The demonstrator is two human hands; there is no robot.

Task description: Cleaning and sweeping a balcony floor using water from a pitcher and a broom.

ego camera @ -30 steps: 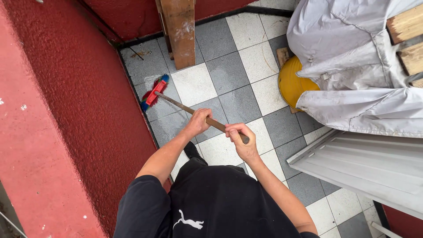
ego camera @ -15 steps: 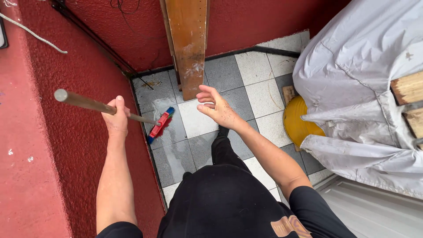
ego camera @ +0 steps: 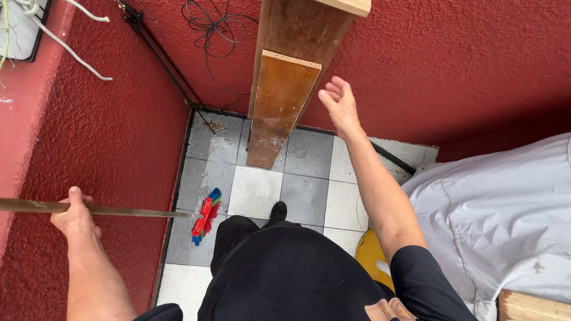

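Observation:
My left hand (ego camera: 75,216) grips the long wooden handle (ego camera: 128,210) of a broom. Its red head with blue and green bristles (ego camera: 205,217) rests on the grey and white tiled floor (ego camera: 256,190) by the red wall. My right hand (ego camera: 340,104) is raised with fingers spread, holding nothing, just right of two wooden planks (ego camera: 279,107) that lean upright against the red back wall. My black shoe (ego camera: 277,211) stands on the tiles below the planks.
Red rough walls (ego camera: 119,131) close the corner on the left and back. A black cable (ego camera: 160,62) runs down into the corner, with loose wire above. A white cover (ego camera: 499,214) drapes something at right, and a yellow round object (ego camera: 372,258) lies beside it.
My right hand has risen toward the leaning planks. My left hand has swung the broom handle out left and lower; the view has tilted up toward the corner.

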